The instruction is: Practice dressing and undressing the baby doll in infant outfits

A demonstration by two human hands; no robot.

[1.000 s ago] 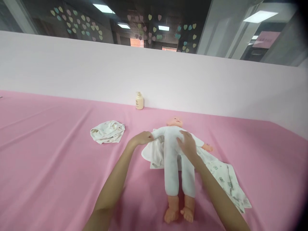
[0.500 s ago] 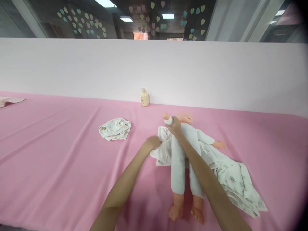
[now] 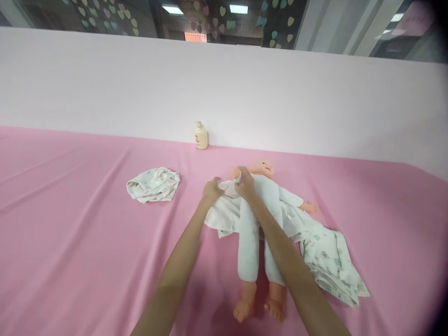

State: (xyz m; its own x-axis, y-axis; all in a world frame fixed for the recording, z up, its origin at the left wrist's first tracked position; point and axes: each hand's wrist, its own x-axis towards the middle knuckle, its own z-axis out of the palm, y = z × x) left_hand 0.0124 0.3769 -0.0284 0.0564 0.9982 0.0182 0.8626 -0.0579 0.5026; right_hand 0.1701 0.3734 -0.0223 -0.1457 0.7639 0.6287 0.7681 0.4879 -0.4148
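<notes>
From the head camera we look down at a baby doll (image 3: 261,205) lying on its back on a table (image 3: 70,224) with a pink cloth over it. The doll wears a white suit, and its bare feet point toward us.

Our right hand (image 3: 245,184) is closed around the doll's small arm near the shoulder, and the doll's tiny fist pokes out above our fingers. Our left hand (image 3: 213,190) pinches the white garment (image 3: 224,215) spread out under the doll, just beside the right hand. Our right arm covers part of the doll's body and one leg, so we cannot see the suit there. We cannot tell how the garment's sleeve lies, since both hands hide it.

A printed blanket (image 3: 331,261) sticks out from under the doll on the right. A crumpled cloth (image 3: 153,184) lies well apart on the left. A small pump bottle (image 3: 201,135) stands far back against the white wall (image 3: 315,102).

There is lots of bare pink table on the left and in front. The near edge of the table is cut off.
</notes>
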